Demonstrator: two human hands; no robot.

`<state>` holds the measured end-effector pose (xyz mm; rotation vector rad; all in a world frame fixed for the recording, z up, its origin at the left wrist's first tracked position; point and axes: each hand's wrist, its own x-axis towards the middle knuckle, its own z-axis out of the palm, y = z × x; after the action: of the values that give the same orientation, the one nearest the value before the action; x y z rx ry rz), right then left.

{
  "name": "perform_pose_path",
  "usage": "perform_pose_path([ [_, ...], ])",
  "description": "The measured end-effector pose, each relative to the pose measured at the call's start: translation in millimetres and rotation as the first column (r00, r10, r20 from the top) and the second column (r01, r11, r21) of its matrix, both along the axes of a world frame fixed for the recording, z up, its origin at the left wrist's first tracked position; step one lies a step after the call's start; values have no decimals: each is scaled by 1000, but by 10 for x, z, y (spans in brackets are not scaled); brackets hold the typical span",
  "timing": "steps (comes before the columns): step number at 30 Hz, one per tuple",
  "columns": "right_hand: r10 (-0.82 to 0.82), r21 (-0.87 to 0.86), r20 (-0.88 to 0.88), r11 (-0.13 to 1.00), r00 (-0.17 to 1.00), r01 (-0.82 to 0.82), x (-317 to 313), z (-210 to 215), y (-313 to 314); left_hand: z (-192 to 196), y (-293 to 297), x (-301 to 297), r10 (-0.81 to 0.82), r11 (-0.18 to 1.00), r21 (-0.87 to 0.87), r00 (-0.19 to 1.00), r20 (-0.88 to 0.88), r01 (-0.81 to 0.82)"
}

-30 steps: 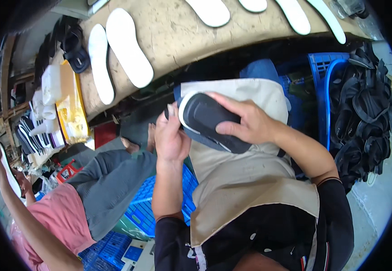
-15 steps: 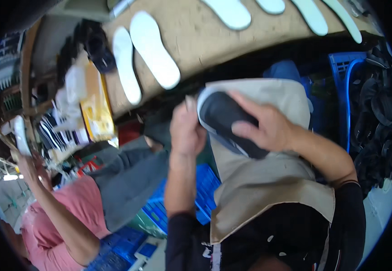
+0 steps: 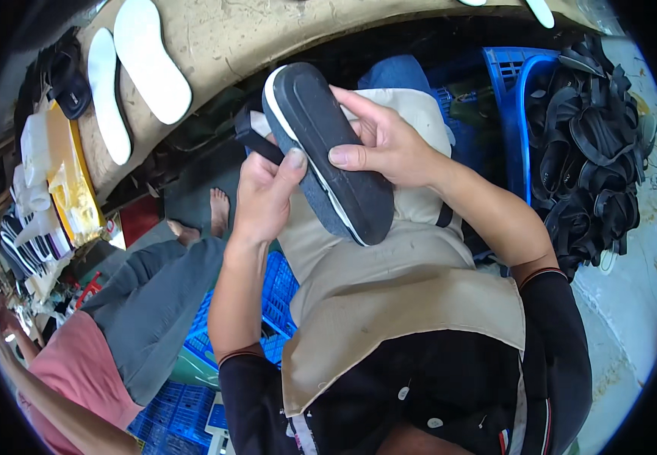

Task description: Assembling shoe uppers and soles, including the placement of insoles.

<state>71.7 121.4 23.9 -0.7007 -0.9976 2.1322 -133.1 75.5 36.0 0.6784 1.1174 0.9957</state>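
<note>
Over my lap I hold a sandal [image 3: 336, 152] with a black sole, a white line along its edge and a grey underlayer on the left. It stands tilted, its upper end leaning left. My right hand [image 3: 397, 148] grips it from the right, thumb lying on the black face and fingers behind. At its left edge, my left hand [image 3: 264, 189] is closed, with the thumb pressed near the white line. A black strap [image 3: 256, 136] sticks out on the left, beside the left thumb. The left fingertips are partly hidden.
White insoles [image 3: 154, 61] lie on the worn table [image 3: 222, 38] ahead. On the right, a blue crate [image 3: 518, 114] stands by a heap of black sandals [image 3: 601, 152]. A person in a pink shirt [image 3: 78, 364] sits to my left, near blue crates [image 3: 173, 413].
My view has swung right and down. The sandal has turned more upright, its white edge and a strap now showing. My left hand has come onto its left edge.
</note>
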Motion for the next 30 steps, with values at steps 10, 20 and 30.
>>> perform_pose_path([
  [10,-169,2,132,985,977,170,182,-89,-94,-45,26,352,-9,998,58,996,-84,14],
  [20,-119,-135,152,981,981,139,421,-165,-153,-299,-15,481,-168,984,32,977,-128,174],
  [30,-174,-5,94,985,980,175,424,-125,-147,-261,-183,683,-84,924,294,879,-469,245],
])
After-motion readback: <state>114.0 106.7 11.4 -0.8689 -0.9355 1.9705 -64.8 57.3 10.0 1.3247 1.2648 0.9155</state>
